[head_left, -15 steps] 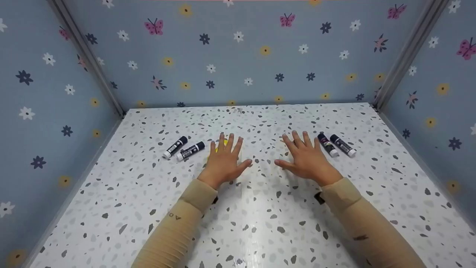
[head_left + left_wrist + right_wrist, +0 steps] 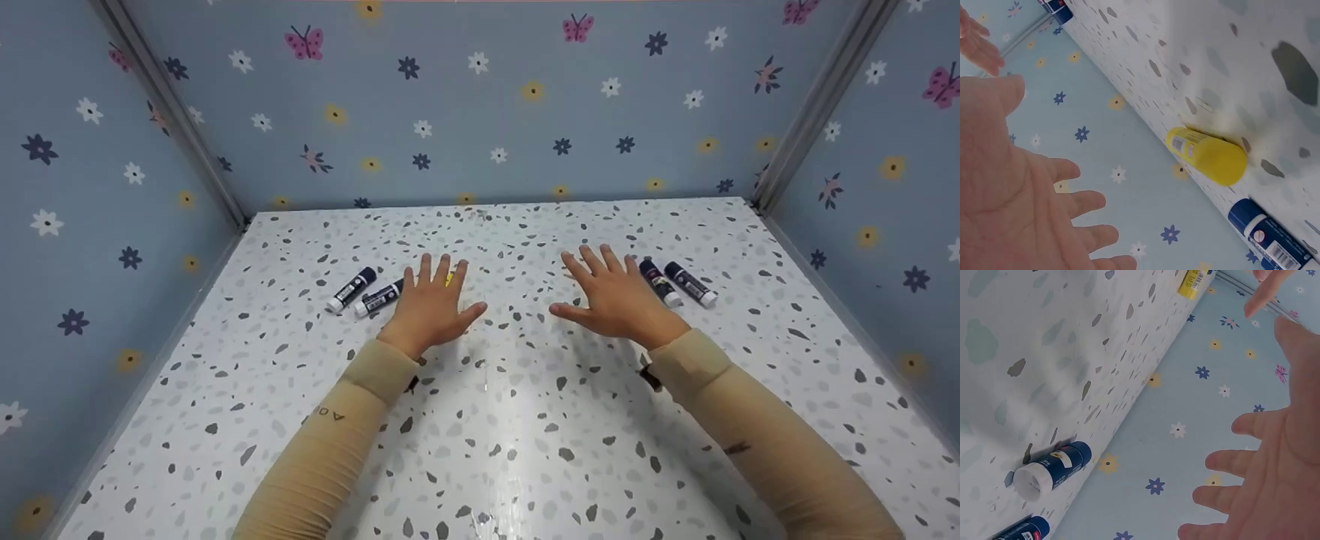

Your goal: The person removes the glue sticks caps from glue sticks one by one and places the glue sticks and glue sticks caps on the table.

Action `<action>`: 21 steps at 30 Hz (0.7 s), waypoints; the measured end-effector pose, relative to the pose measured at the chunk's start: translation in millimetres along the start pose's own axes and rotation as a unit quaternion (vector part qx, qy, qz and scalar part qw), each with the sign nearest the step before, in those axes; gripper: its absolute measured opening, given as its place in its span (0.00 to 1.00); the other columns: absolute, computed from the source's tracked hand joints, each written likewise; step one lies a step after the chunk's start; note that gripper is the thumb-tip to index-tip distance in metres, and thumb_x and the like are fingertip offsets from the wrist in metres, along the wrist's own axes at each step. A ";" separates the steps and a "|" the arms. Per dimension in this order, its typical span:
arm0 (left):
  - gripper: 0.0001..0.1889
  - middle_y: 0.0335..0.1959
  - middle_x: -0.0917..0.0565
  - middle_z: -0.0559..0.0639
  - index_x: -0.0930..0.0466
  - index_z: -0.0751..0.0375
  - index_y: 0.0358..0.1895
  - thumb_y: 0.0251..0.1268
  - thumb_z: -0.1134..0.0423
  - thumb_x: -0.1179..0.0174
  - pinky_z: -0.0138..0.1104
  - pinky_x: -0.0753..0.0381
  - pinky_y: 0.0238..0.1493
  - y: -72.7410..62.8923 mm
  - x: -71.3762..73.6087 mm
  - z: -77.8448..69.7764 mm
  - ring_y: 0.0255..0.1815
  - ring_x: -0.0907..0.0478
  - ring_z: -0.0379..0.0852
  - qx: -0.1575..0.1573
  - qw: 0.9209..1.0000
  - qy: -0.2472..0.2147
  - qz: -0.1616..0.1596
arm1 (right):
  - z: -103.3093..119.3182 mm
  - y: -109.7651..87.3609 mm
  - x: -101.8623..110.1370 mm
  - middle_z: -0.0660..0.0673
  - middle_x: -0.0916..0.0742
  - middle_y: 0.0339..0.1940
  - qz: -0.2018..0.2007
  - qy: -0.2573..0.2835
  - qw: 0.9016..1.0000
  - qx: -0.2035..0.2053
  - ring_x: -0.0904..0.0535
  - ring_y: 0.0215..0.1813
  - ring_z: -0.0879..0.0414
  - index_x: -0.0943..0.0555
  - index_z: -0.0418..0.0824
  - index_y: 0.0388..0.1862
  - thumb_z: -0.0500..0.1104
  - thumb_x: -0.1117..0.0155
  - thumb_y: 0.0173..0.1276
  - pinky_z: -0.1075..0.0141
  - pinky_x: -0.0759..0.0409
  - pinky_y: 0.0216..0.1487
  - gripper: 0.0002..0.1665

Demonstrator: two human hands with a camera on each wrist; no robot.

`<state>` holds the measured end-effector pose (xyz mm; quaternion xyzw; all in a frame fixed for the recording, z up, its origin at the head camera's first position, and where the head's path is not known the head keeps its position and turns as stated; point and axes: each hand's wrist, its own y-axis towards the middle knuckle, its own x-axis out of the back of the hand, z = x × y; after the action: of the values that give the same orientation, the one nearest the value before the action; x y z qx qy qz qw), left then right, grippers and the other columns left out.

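Note:
My left hand (image 2: pixel 429 307) hovers palm down with spread fingers, holding nothing. It mostly hides a yellow glue stick (image 2: pixel 450 278), which the left wrist view shows lying whole on the table. Left of that hand lie two navy glue sticks, an outer one (image 2: pixel 351 289) and an inner one (image 2: pixel 380 298), the inner partly covered. Fingers also spread, my right hand (image 2: pixel 619 296) hovers palm down with nothing in it. Just right of its fingertips lie two more navy glue sticks with white ends, a nearer one (image 2: pixel 659 283) and a farther one (image 2: pixel 691 284).
The white speckled table (image 2: pixel 480 420) is bounded by a blue flowered back wall (image 2: pixel 480 105) and side walls at left (image 2: pixel 75 262) and right (image 2: pixel 900 210). Grey metal posts stand in both back corners.
The left hand has shifted left, covering more of the yellow glue stick and part of the inner navy one. The right hand has moved slightly. The head view has tilted a little; the navy glue sticks lie still.

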<state>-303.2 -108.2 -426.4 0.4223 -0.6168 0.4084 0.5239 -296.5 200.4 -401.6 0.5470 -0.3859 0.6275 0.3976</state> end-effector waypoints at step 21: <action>0.20 0.49 0.13 0.64 0.18 0.71 0.57 0.77 0.56 0.32 0.54 0.13 0.56 19.9 -9.3 31.7 0.50 0.14 0.62 -0.020 0.999 -0.011 -0.023 | 14.4 22.8 11.7 0.36 0.31 0.87 -0.042 0.009 0.996 0.084 0.34 0.85 0.33 0.39 0.47 0.90 0.63 0.28 0.76 0.35 0.35 0.83 0.53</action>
<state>-330.8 -131.1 -440.5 0.4304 -0.6207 0.3789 0.5347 -313.1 179.2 -389.6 0.5888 -0.3047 0.6453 0.3795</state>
